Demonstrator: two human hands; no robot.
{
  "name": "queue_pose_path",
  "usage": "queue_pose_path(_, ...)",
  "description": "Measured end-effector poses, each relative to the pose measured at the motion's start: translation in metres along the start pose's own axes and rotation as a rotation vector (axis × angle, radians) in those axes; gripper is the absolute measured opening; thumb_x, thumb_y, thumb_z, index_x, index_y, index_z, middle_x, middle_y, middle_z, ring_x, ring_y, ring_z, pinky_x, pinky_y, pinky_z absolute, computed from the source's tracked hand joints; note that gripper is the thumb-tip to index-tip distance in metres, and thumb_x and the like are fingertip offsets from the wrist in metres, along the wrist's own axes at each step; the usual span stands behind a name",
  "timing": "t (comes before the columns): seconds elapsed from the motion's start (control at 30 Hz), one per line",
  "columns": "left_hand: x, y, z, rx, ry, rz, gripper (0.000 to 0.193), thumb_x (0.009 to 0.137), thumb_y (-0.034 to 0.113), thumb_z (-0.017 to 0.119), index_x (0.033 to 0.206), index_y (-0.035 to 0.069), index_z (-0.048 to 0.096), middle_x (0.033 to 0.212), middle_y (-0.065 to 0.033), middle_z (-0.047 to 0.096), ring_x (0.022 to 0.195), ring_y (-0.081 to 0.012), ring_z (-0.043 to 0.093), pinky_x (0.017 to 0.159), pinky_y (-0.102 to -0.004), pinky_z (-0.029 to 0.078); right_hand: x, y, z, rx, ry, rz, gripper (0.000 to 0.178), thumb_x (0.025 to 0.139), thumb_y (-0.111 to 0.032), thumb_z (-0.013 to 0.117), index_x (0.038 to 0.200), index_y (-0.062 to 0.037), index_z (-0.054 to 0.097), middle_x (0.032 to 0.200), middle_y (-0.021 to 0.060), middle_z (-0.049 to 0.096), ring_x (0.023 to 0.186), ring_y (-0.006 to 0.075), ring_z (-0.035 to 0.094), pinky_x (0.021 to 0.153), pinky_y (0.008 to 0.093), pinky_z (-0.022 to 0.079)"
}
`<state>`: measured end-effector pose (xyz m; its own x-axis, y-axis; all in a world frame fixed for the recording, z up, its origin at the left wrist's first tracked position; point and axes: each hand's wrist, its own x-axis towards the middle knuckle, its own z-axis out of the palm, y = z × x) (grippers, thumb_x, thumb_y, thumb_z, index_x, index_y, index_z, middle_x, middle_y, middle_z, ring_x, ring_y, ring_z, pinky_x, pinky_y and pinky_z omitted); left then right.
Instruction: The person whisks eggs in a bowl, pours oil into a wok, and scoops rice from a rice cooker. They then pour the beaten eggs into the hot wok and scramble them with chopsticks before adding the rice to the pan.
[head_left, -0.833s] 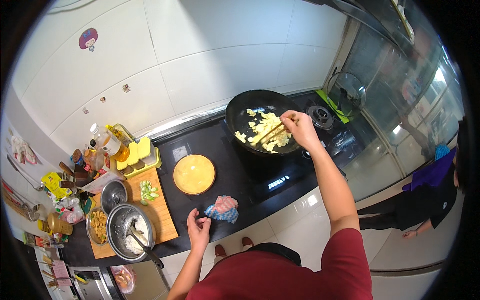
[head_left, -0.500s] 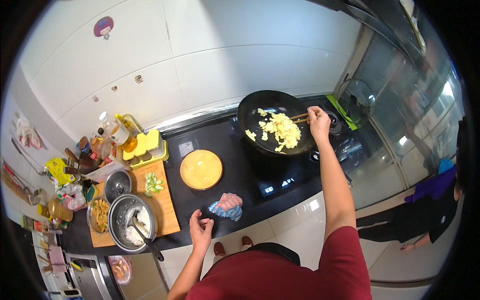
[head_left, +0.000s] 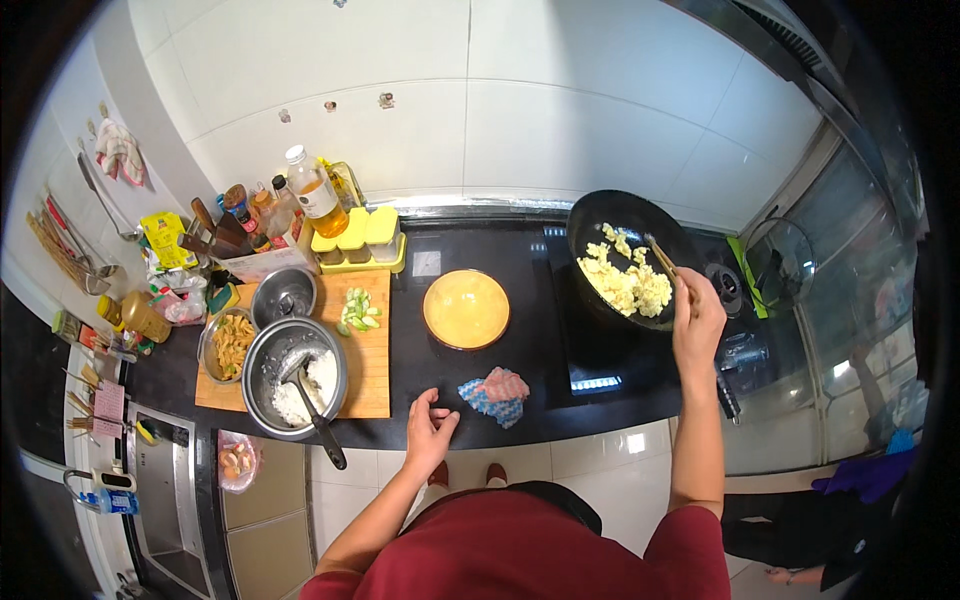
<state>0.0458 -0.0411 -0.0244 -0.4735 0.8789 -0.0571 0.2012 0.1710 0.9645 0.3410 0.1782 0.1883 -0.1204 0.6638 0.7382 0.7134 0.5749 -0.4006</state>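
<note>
My right hand [head_left: 698, 318] grips a pair of wooden chopsticks [head_left: 660, 255], their tips down in a black wok [head_left: 645, 208] on the cooktop. Scrambled egg [head_left: 625, 287] lies in loose yellow clumps in the wok, mostly along its near left side. At the counter's front edge hovers my left hand [head_left: 430, 432], fingers loosely bent and apart, with nothing in it. Close to its right is a crumpled blue and pink cloth [head_left: 494, 399]. Behind the cloth stands a yellow dish [head_left: 466, 309] with a dark rim.
On the left, a wooden board [head_left: 371, 385] bears a pot [head_left: 253, 392] of white rice with a black-handled spoon [head_left: 322, 428], a metal bowl [head_left: 283, 298] and chopped green vegetable [head_left: 359, 311]. Bottles [head_left: 318, 195] and yellow-lidded seasoning boxes [head_left: 355, 240] line the wall. A glass lid [head_left: 782, 262] leans right; another person [head_left: 800, 540] is nearby.
The whole view has swung left. The chopsticks have turned from lying nearly level to slanting up and left, and the egg clumps have shifted in the wok. My left hand stays free.
</note>
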Motion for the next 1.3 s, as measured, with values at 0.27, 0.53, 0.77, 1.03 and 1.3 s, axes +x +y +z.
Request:
queue_pose_path(0.27,0.004,-0.01,0.005,0.01,-0.033,-0.021,0.051,0.082,0.004,0.067,0.127,-0.002,0.045,0.116,-0.0121,0.05,0.087,-0.0129,0.06,0.076,-0.0259,0.051,-0.067,-0.077,0.082,0.195,-0.089,-0.315,0.028,0.079,0.001,0.064,0.106,-0.0046,0.065,0.103,0.0133,0.062,0.093,0.0314,0.062,0.078,0.0372,0.051)
queue_pose_path(0.53,-0.008,-0.018,-0.026,0.078,0.051,-0.055,0.051,0.081,0.006,0.068,0.127,-0.002,0.046,0.116,-0.0118,0.051,0.087,-0.0135,0.06,0.076,-0.0264,0.051,-0.128,-0.064,0.232,0.17,-0.443,-0.487,0.028,0.074,-0.011,0.066,0.101,-0.0035,0.062,0.105,0.0158,0.055,0.099,0.0305,0.058,0.076,0.0351,0.053)
queue_pose_path(0.77,-0.006,-0.036,-0.046,0.083,0.134,-0.107,0.052,0.081,0.007,0.069,0.127,-0.003,0.046,0.118,-0.0138,0.05,0.087,-0.0144,0.06,0.075,-0.0267,0.052,-0.146,-0.069,0.254,0.177,-0.683,-0.508,0.033,0.074,-0.012,0.069,0.105,-0.0044,0.06,0.119,0.0186,0.051,0.114,0.0331,0.051,0.088,0.0371,0.05)
queue_pose_path(1.03,-0.009,-0.059,-0.057,0.036,0.202,-0.171,0.052,0.081,0.008,0.069,0.127,-0.002,0.047,0.115,-0.0131,0.052,0.085,-0.0144,0.059,0.074,-0.0268,0.051,-0.147,-0.112,0.221,0.038,-0.625,-0.526,0.051,0.07,-0.003,0.066,0.119,-0.0008,0.055,0.125,0.0234,0.047,0.123,0.0396,0.044,0.103,0.0451,0.038)
queue_pose_path(1.3,-0.034,-0.08,-0.085,-0.063,0.261,-0.264,0.047,0.083,0.008,0.067,0.125,0.0,0.047,0.109,-0.01,0.054,0.086,-0.0127,0.058,0.077,-0.0268,0.05,-0.171,-0.191,0.283,0.507,-0.756,-0.263,0.051,0.071,-0.002,0.064,0.121,0.002,0.051,0.123,0.022,0.048,0.116,0.039,0.046,0.099,0.043,0.039)
